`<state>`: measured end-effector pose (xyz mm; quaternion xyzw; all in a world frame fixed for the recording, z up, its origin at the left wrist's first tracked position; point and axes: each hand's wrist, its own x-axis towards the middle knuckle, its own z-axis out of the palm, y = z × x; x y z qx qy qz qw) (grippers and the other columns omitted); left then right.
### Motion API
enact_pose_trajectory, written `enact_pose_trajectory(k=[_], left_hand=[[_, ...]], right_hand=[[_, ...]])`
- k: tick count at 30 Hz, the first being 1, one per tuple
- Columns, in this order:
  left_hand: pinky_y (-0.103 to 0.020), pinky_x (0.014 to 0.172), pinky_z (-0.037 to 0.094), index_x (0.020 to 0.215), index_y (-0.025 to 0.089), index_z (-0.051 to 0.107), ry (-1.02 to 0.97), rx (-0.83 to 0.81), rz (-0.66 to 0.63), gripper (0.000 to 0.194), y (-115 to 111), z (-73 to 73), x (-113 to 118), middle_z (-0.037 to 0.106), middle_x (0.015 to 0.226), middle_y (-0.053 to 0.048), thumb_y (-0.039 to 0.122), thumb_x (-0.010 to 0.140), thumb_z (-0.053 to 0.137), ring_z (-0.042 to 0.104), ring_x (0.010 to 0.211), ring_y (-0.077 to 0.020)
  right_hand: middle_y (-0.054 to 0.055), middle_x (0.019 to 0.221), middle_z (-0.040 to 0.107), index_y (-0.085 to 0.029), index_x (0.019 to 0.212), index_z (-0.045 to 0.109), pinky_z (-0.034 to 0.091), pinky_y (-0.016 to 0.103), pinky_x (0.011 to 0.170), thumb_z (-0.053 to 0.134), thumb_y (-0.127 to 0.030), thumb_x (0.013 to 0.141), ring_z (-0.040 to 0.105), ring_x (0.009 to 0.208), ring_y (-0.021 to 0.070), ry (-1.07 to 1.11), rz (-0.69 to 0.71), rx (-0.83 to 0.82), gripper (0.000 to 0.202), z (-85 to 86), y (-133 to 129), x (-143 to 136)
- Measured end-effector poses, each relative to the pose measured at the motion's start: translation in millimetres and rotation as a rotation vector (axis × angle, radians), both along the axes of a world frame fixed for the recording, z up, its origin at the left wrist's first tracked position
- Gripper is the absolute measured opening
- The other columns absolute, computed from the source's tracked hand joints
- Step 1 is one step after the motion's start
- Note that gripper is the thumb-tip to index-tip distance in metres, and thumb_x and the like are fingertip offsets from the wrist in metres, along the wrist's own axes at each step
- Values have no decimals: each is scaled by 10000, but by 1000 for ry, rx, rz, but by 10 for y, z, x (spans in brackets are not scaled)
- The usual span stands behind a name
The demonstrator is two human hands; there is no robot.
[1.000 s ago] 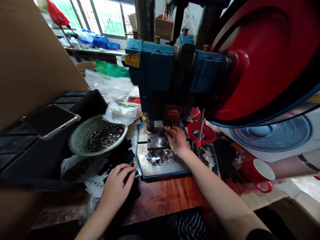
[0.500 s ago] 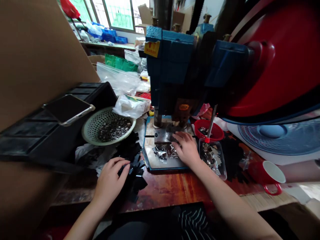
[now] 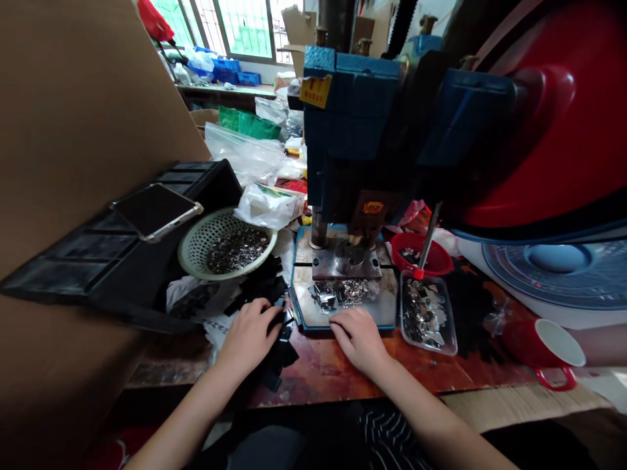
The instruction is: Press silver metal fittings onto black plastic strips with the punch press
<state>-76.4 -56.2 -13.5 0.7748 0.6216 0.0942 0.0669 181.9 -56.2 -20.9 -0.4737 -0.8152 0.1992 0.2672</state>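
1 right hand (image 3: 360,339): drawn back from the die (image 3: 349,258) to the front edge of the press (image 3: 350,114), loosely bent, grip untellable; the die looks free of fingers.
Left hand (image 3: 251,334): at dark strips (image 3: 285,356) left of the press, curled, grip hidden.
Clear tub (image 3: 451,320): right of the press; metal scraps.
Red bowl (image 3: 438,266): behind that, right of the press; few pieces.
Green colander (image 3: 196,248): left of the press; many small bits.
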Motion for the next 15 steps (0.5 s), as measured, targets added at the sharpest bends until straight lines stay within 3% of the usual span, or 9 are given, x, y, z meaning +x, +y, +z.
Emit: enact_pose_trajectory(k=[4,7,9,11,13,15], left_hand=[[-368,809,434,959,241,669,-44,42,-60,244,89,-15,-26,569,953,-66,320,855,463,529,870,-223],[-365,829,438,889,230,683,-250,110,12,274,107,61,-24,606,918,-61,379,863,455,557,867,-219],[-342,803,464,907,215,672,-517,87,164,287,108,163,41,632,895,-52,429,836,495,587,838,-205],[-309,704,503,942,190,649,-864,-38,356,333,111,279,170,652,836,-39,467,776,569,613,735,-179],[-272,613,513,951,163,636,-1201,-205,488,390,122,383,343,657,784,-28,456,695,662,618,645,-151],[-234,575,507,922,145,644,-1419,-324,532,393,135,460,526,661,780,-28,396,632,727,623,621,-129]], right_hand=[[55,918,641,-231,951,655,402,335,783,467,-257,895,536,875,198,12,-10,1,198,18,-6,8],[58,908,647,-229,935,660,411,341,795,466,-254,892,548,879,198,93,-11,-22,200,59,-22,10],[59,900,652,-223,925,655,421,340,803,463,-265,891,563,879,194,213,-39,-66,198,93,-28,-13],[58,887,661,-223,923,640,434,338,803,472,-313,887,585,867,189,397,-112,-175,194,131,-23,-66],[51,843,671,-223,927,611,455,332,771,485,-407,871,612,810,179,639,-170,-371,229,178,-4,-145],[31,755,671,-217,912,568,470,316,696,503,-525,828,628,703,166,889,-158,-613,326,243,21,-223]])
